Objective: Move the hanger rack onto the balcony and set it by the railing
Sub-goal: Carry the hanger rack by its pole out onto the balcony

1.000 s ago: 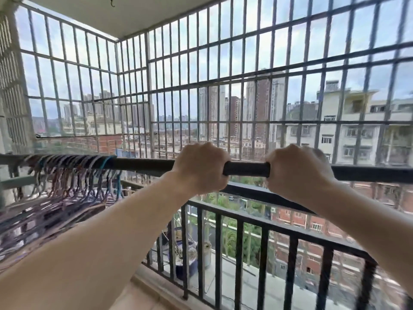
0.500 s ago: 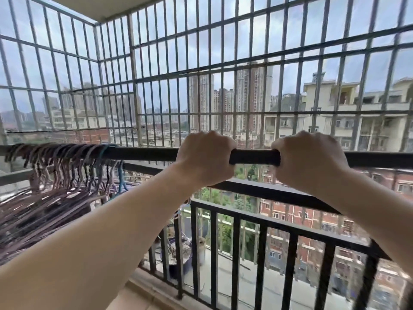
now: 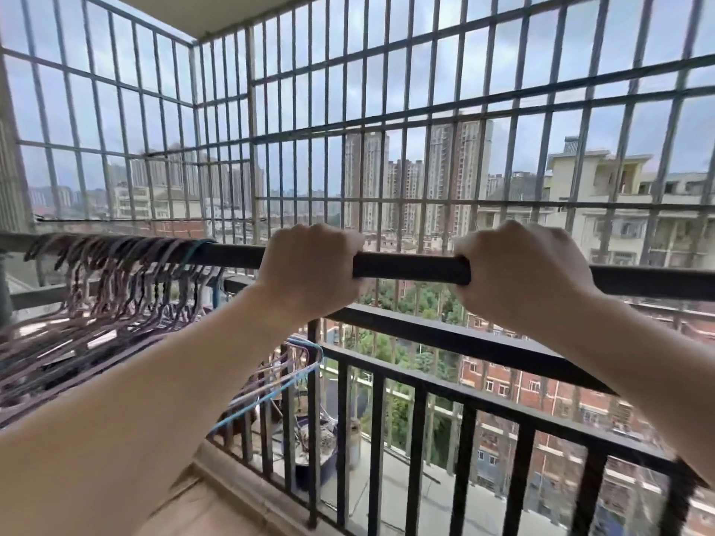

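Observation:
The hanger rack's dark top bar (image 3: 410, 268) runs level across the view at chest height, just in front of and above the black balcony railing (image 3: 445, 338). My left hand (image 3: 309, 270) and my right hand (image 3: 518, 278) are both wrapped over the bar, a short stretch of bare bar between them. Several thin wire hangers (image 3: 116, 288) hang bunched on the bar's left part, their bodies swung toward me and partly hidden behind my left forearm. The rack's legs are out of sight.
A grey metal security grille (image 3: 348, 121) closes off the balcony above and beyond the railing and along the left side. Potted plants (image 3: 317, 439) sit on a ledge outside the railing bars. Tan floor tile (image 3: 216, 508) shows at the bottom.
The view has swung: the grille corner post now sits further right. Both hands keep the same grip, and the bar stays close over the railing. The hangers have swung slightly.

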